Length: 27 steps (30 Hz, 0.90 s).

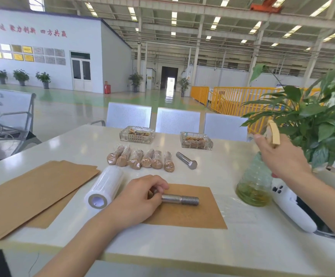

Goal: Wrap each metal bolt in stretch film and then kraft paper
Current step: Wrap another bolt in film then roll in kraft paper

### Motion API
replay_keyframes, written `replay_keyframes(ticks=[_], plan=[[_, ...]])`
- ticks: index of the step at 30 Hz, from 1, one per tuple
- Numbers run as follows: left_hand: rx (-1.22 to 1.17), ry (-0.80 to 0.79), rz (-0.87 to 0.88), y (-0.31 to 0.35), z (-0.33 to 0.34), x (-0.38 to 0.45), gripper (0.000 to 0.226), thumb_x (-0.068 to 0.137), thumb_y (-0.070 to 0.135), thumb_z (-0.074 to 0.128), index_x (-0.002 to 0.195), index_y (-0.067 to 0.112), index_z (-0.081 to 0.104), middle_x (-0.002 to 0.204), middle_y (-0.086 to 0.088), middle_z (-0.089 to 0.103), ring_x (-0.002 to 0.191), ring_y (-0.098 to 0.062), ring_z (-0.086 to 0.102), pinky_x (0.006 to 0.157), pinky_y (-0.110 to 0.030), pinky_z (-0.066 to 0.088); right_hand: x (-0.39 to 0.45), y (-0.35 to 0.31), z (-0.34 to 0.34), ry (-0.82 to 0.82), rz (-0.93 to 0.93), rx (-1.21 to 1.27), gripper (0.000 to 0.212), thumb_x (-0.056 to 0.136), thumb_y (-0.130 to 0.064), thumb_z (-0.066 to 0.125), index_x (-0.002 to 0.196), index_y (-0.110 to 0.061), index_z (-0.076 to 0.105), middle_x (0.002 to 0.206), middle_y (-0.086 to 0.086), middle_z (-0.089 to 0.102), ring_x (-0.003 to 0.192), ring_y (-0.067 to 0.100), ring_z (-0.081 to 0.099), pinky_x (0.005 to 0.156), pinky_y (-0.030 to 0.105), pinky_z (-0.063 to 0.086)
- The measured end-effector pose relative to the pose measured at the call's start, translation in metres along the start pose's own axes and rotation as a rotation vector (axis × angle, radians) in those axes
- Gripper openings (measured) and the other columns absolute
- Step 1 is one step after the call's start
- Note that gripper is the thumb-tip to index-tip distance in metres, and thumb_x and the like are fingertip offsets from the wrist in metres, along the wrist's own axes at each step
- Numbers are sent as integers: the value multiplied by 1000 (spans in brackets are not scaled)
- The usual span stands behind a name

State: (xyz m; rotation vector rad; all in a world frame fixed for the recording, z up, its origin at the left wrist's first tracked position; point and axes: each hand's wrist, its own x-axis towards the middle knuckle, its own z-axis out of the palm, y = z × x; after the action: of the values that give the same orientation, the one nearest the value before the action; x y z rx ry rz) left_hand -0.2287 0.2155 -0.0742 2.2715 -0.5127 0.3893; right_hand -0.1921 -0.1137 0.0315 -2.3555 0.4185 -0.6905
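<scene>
Item 1, bolt in hand: we logged 1 bare metal bolt (179,199) lying on a single kraft sheet (184,206) near the front of the table (162,242), threaded end to the right. The left hand (136,198) pinched its head end, fingers curled round it.

Item 2, right hand (280,154): its grip was closed on the top of a green spray bottle (254,182) part-filled with yellowish liquid, standing right of the sheet. Whether it pressed the trigger we could not tell.

Item 3, stock: 1 roll of stretch film (104,188) just left of the left hand; a stack of kraft paper (32,190) further left; 6 wrapped bolts (140,158) in a row behind; 1 more bare bolt (186,160) beside them. A clear film sheet (230,208) appeared to lie at the kraft sheet's right edge, though faintly.

Item 4, risks, as we judged them:
- The bolt lay on paper, not film; rolling it there would reverse the wrapping order.
- Liquid from the bottle might wet and weaken the kraft sheet, or leave the bolt slippery to hold.
- A round shank could roll off the sheet once released.
- The bottle stood close to a white device (294,208) and could tip onto it.
</scene>
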Motion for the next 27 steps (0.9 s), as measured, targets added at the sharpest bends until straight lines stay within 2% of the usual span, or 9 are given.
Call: replay_keyframes(ticks=[2, 6, 10, 12, 16, 18, 20, 22, 27], plan=[[-1, 2, -1, -1, 0, 0, 28, 93, 7, 61, 108, 29, 71, 98, 12, 69, 96, -3, 60, 78, -6, 41, 0, 6, 2, -152, 33, 75, 39, 90, -59, 63, 113, -28, 57, 105, 2, 61, 97, 27, 59, 67, 45, 64], [4, 5, 5, 0, 2, 0, 29, 92, 7, 61, 106, 30, 69, 97, 12, 68, 97, -4, 60, 78, -6, 41, 0, 25, 14, -250, 29, 148, 18, 87, -37, 77, 99, -36, 64, 113, -3, 62, 103, 23, 60, 69, 42, 64], [22, 14, 33, -2, 2, 0, 27, 95, 7, 61, 106, 30, 69, 99, 13, 68, 98, -3, 59, 80, -6, 40, 0, 22, 27, -159, 6, 146, 26, 89, -46, 74, 107, -29, 65, 106, 2, 69, 84, 28, 68, 62, 36, 58], [16, 12, 38, -3, 2, 0, 27, 96, 8, 60, 106, 31, 70, 100, 13, 68, 98, -2, 59, 81, -8, 40, 0, 19, 32, -144, 49, 127, 37, 91, -52, 70, 113, -23, 64, 103, 4, 69, 80, 34, 70, 76, 42, 58], [35, 19, 59, -4, 3, -1, 27, 95, 8, 61, 106, 31, 70, 98, 15, 66, 94, 1, 58, 78, -7, 39, -31, 25, 35, 14, 56, 19, 72, 91, -46, 71, 147, -14, 40, 144, 14, 51, 129, 38, 51, 99, 48, 45], [37, 19, 69, -4, 4, 0, 26, 95, 10, 62, 106, 32, 70, 98, 16, 66, 93, 2, 58, 77, -7, 38, -68, 26, 38, 67, -104, 48, 62, 88, -41, 73, 141, -27, 44, 135, 0, 56, 122, 27, 55, 94, 46, 49], [44, 21, 79, -3, 5, 0, 24, 96, 12, 62, 104, 32, 70, 97, 16, 65, 89, 3, 57, 75, -6, 38, -100, 22, 38, -179, -345, 72, 43, 81, -44, 74, 119, -47, 53, 109, -20, 62, 102, 2, 58, 84, 32, 49], [49, 29, 95, -4, 4, 0, 23, 96, 12, 62, 102, 32, 71, 95, 15, 64, 88, 2, 57, 74, -6, 37, -119, 16, 39, -500, -540, -77, 38, 76, -55, 71, 111, -52, 55, 106, -31, 58, 105, -8, 50, 87, 18, 41], [93, 35, 139, -6, 5, 0, 21, 97, 13, 61, 99, 31, 71, 96, 17, 61, 86, 9, 53, 76, -5, 35, -118, 2, 39, -588, -852, -368, 33, 87, -62, 55, 115, -44, 61, 110, -26, 56, 105, -2, 45, 87, 22, 34]])
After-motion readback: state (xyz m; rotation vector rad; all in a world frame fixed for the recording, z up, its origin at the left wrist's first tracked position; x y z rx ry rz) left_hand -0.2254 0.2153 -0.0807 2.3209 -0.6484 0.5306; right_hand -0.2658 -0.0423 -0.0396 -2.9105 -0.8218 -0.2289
